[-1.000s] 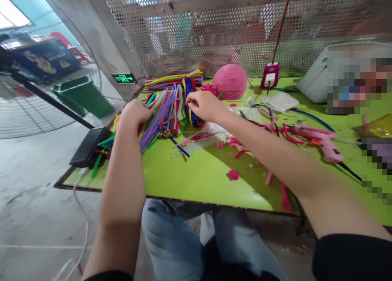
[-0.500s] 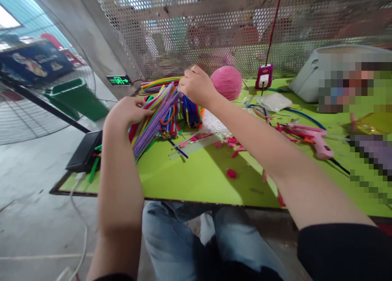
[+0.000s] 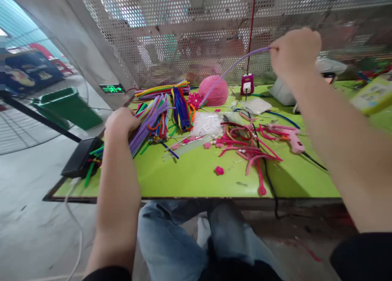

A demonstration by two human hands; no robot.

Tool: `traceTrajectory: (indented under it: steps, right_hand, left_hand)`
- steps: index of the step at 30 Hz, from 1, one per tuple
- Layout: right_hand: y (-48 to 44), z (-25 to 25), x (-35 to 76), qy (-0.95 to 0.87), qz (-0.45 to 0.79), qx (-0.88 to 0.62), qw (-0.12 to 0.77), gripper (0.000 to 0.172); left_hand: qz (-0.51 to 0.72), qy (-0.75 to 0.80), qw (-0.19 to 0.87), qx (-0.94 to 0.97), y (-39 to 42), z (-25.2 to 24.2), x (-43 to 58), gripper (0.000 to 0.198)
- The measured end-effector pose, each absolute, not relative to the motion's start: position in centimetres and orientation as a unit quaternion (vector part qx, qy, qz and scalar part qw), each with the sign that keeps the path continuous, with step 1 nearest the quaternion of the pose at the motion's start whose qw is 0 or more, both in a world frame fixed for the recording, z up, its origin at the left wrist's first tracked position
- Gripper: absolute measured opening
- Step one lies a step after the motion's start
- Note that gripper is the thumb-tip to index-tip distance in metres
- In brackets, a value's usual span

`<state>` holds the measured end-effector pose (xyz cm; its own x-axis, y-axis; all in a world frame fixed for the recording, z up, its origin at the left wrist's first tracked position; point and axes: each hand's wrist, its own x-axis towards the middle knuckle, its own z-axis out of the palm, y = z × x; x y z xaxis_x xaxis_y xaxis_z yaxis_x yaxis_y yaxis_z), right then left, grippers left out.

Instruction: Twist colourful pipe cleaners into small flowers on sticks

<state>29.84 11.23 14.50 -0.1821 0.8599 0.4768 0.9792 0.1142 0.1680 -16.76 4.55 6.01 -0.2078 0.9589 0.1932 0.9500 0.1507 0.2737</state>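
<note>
My right hand (image 3: 294, 50) is raised high over the green table (image 3: 196, 179), pinched on one end of a single purple pipe cleaner (image 3: 235, 64) that arcs down toward the pink ball (image 3: 213, 90). My left hand (image 3: 121, 123) presses closed on a fanned bundle of purple and mixed-colour pipe cleaners (image 3: 150, 121) at the table's left end.
More pipe cleaner bundles (image 3: 180, 107) lie behind. Pink headbands (image 3: 248, 150), a pink glue gun (image 3: 292, 138), a bag of beads (image 3: 208, 123) and pink flower bits (image 3: 219, 170) cover the middle. A black box (image 3: 81, 160) sits at the left corner. Perforated metal screen (image 3: 183, 32) stands behind.
My right hand has pulled one purple pipe cleaner out of the bundle and lifted it up and to the right. The left hand stays on the bundle.
</note>
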Motion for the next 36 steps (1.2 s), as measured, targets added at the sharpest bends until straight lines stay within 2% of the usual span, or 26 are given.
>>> traceTrajectory:
  steps: [1, 3, 5, 7, 10, 14, 16, 20, 22, 25, 27, 30, 33, 36]
  right_hand:
    - [10.0, 14.3, 31.1, -0.709, -0.241, -0.646, 0.147, 0.051]
    - [7.3, 13.4, 32.9, -0.699, -0.25, -0.651, 0.158, 0.048]
    - [4.8, 12.2, 33.6, -0.698, -0.245, -0.647, 0.185, 0.05]
    - [2.9, 11.1, 33.6, -0.698, -0.241, -0.632, 0.236, 0.052]
    - [1.7, 10.2, 33.5, -0.683, -0.234, -0.625, 0.296, 0.053]
    - [2.8, 8.7, 33.6, -0.676, -0.233, -0.621, 0.32, 0.054]
    - [3.9, 7.2, 33.3, -0.682, -0.23, -0.617, 0.32, 0.055]
    - [5.8, 3.7, 32.1, -0.706, -0.205, -0.614, 0.287, 0.049]
    - [6.3, 2.4, 31.8, -0.728, -0.188, -0.598, 0.277, 0.047]
    - [6.1, 1.6, 31.4, -0.747, -0.176, -0.578, 0.278, 0.044]
    - [5.2, 1.5, 30.7, -0.768, -0.174, -0.549, 0.281, 0.044]
    - [3.3, 1.0, 28.1, -0.847, -0.161, -0.431, 0.265, 0.066]
    - [2.1, -0.2, 24.9, -0.919, -0.12, -0.3, 0.225, 0.06]
    - [1.9, -1.3, 23.4, -0.934, -0.058, -0.265, 0.234, 0.057]
  left_hand:
    - [0.179, 0.765, 0.001, 0.619, 4.5, 6.1, -15.9, 0.016]
    - [0.211, 0.76, -0.023, 0.614, 4.3, 6.4, -12.7, 0.043]
    - [0.247, 0.706, -0.003, 0.663, 4.0, 6.4, -7.9, 0.054]
    - [0.296, 0.605, 0.137, 0.726, 3.6, 5.6, -2.7, 0.062]
    - [0.247, 0.466, 0.343, 0.777, 2.4, 3.6, 3.3, 0.067]
    - [0.281, 0.363, 0.613, 0.643, 0.7, 2.1, 5.9, 0.069]
    - [0.304, 0.336, 0.687, 0.568, 0.1, 2.4, 5.8, 0.072]
    - [0.34, 0.366, 0.712, 0.493, -0.2, 3.2, 5.4, 0.078]
    - [0.335, 0.388, 0.716, 0.474, -0.1, 3.3, 5.3, 0.074]
    - [0.31, 0.414, 0.702, 0.489, 0.1, 3.1, 5.0, 0.039]
    - [0.3, 0.442, 0.658, 0.531, 0.0, 2.8, 4.8, 0.026]
    - [0.28, 0.47, 0.574, 0.609, -0.1, 2.4, 4.7, 0.033]
    - [0.265, 0.46, 0.547, 0.647, -0.1, 2.0, 4.7, 0.041]
    - [0.245, 0.462, 0.535, 0.664, 0.1, 2.1, 4.0, 0.041]
